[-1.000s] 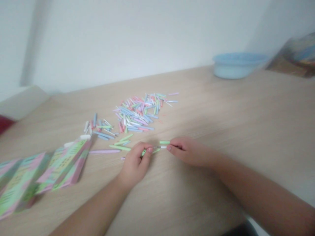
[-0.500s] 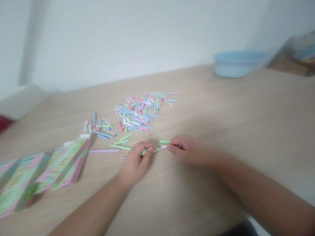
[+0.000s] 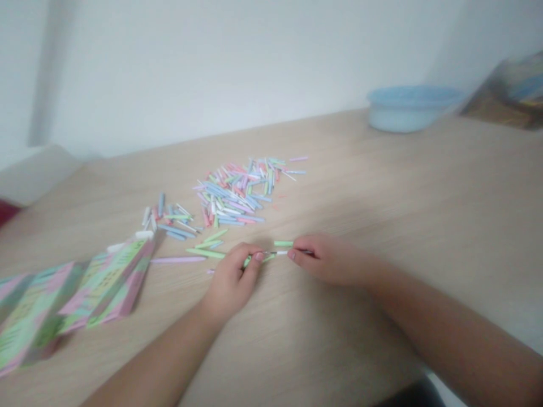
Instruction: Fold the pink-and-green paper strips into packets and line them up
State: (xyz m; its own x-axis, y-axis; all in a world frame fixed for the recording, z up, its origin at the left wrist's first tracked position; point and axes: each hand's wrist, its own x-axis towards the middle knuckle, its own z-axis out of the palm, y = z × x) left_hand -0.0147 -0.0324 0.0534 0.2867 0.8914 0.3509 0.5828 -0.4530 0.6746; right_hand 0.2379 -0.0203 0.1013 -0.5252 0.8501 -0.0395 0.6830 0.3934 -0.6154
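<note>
My left hand (image 3: 237,275) pinches the dark, thin end of a small white stick (image 3: 280,252) between thumb and forefinger. From the right, my right hand (image 3: 324,259) grips the white part of the same stick, fingers curled. A light green tube (image 3: 283,243) lies just beyond the stick, close to my right fingertips. Another green piece shows under my left fingers, partly hidden. Left of my left hand lie green pieces (image 3: 206,252) and a long purple tube (image 3: 178,260). The fine detail between the fingertips is blurred.
A pile of pastel tubes and sticks (image 3: 237,192) lies beyond my hands, with a smaller group (image 3: 173,220) to its left. Pink and green boxes (image 3: 106,282) lie at the left. A blue basin (image 3: 407,110) stands at the back right of the wooden table (image 3: 348,350).
The whole view has shifted very slightly. Both hands keep the same hold and nearly the same place.
</note>
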